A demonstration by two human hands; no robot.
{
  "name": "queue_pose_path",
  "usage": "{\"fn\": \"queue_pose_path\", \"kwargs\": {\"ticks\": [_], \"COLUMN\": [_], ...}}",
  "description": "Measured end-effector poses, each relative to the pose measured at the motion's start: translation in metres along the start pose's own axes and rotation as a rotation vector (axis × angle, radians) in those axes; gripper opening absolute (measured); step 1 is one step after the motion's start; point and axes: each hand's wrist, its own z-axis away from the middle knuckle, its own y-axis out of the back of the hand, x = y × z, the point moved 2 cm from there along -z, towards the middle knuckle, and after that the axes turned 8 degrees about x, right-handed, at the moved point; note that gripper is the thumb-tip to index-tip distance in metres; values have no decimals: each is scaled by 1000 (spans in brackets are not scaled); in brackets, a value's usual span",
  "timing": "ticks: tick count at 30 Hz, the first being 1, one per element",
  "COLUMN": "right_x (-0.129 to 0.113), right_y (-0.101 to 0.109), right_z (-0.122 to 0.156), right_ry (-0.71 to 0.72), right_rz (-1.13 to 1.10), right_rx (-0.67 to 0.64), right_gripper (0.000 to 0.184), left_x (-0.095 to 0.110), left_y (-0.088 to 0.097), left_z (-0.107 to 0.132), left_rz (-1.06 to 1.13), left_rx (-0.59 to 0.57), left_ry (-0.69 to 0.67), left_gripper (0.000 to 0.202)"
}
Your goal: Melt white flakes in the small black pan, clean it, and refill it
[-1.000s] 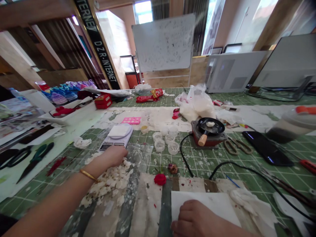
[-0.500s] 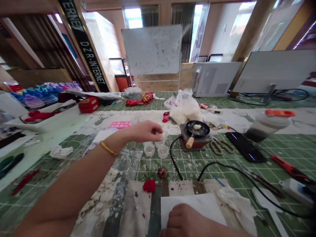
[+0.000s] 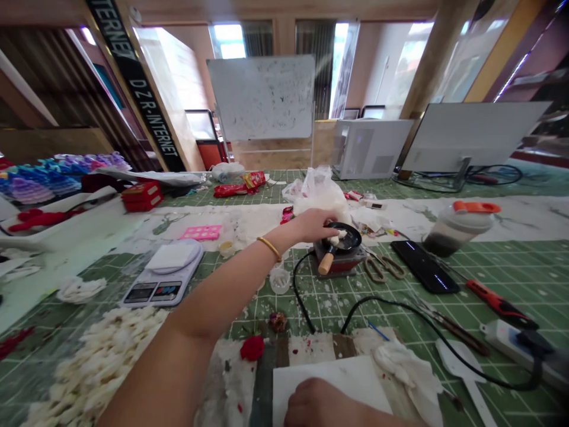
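My left hand (image 3: 320, 225) reaches over a small black frying pan (image 3: 352, 240) with a wooden handle. Its fingers are closed at the pan's left side, on white chunks (image 3: 335, 240) low over the pan. Other white pieces appear right beside the fingertips. The pan sits on a small hot plate (image 3: 342, 264). At the bottom, my right hand (image 3: 313, 403) rests curled on a white sheet (image 3: 342, 370); whatever its fingers hold, if anything, is hidden. A red rose head (image 3: 252, 348) and a dried flower (image 3: 278, 321) lie left of the sheet.
A pile of white chunks (image 3: 106, 350) lies left, below a kitchen scale (image 3: 166, 273). A clear cup (image 3: 280, 280) stands near my left forearm. Scissors (image 3: 384, 268), a phone (image 3: 424, 267) and a jug (image 3: 460, 228) are right. A black cable (image 3: 427, 302) crosses the green mat.
My left hand has moved right, from above the clear cups to the pan. The view has shifted, and the scale now shows. My right hand stays curled on the sheet.
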Motion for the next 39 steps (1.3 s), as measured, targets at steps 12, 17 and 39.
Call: {"fn": "queue_pose_path", "kwargs": {"ticks": [12,17,39], "right_x": [-17,-22,-25], "right_y": [30,32,32], "right_z": [-21,-27,-28], "right_ry": [-74,-189,-242], "right_rz": [-3,4,-31], "right_rx": [-24,-17,-16], "right_gripper": [26,32,26], "left_x": [-88,-132,-132], "left_y": [91,98,46], "left_z": [168,257,309], "left_rz": [-243,-262,-326], "left_rx": [-416,-666,-542], "left_ry": [389,812,873], "left_gripper": [18,22,15]}}
